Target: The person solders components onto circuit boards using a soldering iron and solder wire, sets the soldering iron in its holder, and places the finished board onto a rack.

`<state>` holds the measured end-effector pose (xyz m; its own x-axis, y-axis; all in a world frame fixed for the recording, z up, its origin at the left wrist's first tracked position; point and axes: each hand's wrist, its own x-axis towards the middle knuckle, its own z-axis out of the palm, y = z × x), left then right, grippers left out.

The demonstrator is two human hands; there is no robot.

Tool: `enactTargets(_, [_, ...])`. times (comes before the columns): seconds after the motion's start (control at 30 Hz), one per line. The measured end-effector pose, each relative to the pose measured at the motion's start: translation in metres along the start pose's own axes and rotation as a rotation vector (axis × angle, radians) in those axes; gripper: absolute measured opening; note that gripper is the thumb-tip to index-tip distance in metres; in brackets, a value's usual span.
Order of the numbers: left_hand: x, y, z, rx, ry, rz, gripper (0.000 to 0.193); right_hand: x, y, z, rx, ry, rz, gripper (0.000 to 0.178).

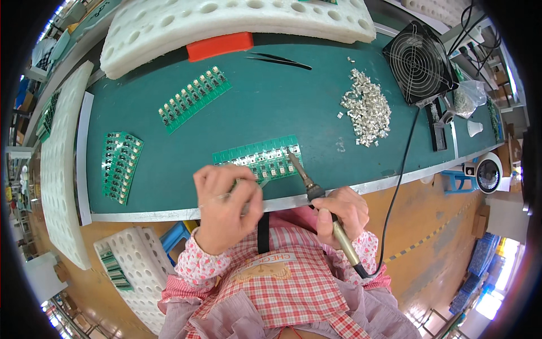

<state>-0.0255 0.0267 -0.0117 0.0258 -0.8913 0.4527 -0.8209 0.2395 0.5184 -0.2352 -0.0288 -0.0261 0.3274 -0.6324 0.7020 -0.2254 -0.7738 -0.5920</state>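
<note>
A red-checked apron (pixel 293 294) fronts the tabletop (pixel 276 101). Near its front edge lies a green circuit panel (pixel 258 156). The left hand (pixel 228 206), half curled, is at the panel's left end; I can't tell what it holds. The right hand (pixel 342 213) grips a soldering iron (pixel 314 191), tip at the panel's right end.

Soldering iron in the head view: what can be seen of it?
The soldering iron is pen-shaped: a narrow metallic-looking shaft, a dark collar behind it, and a dull tan handle with a black cable at its rear. The right hand grips it aslant, tip forward and leftward at the green circuit board's right end. Whether the tip touches is unclear.
</note>
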Motion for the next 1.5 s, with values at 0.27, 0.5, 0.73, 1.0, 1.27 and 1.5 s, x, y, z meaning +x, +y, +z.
enactTargets(0.27, [-0.014, 0.014, 0.001, -0.131, -0.007, 0.038, 0.019, 0.002, -0.009, 0.002, -0.100, -0.319, 0.067, 0.030])
enactTargets(0.5, [-0.011, -0.001, -0.002, -0.095, 0.043, -0.033, 0.021, 0.015, -0.015, -0.008, -0.160, -0.107, 0.219, 0.024])
enactTargets(0.73, [0.004, -0.010, 0.014, -0.176, 0.168, -0.117, 0.026, 0.026, -0.020, -0.012, -0.168, -0.122, 0.008, 0.011])
enactTargets(1.0, [0.012, -0.011, 0.022, -0.168, 0.171, -0.127, 0.026, 0.039, -0.022, 0.005, -0.169, -0.252, -0.027, 0.008])
enactTargets(1.27, [0.012, -0.010, 0.024, -0.153, 0.167, -0.129, 0.021, 0.045, -0.019, 0.010, -0.212, -0.330, -0.078, 0.009])
enactTargets(1.5, [0.011, -0.011, 0.024, -0.141, 0.148, -0.131, 0.017, 0.055, -0.019, 0.015, -0.253, -0.415, -0.196, 0.014])
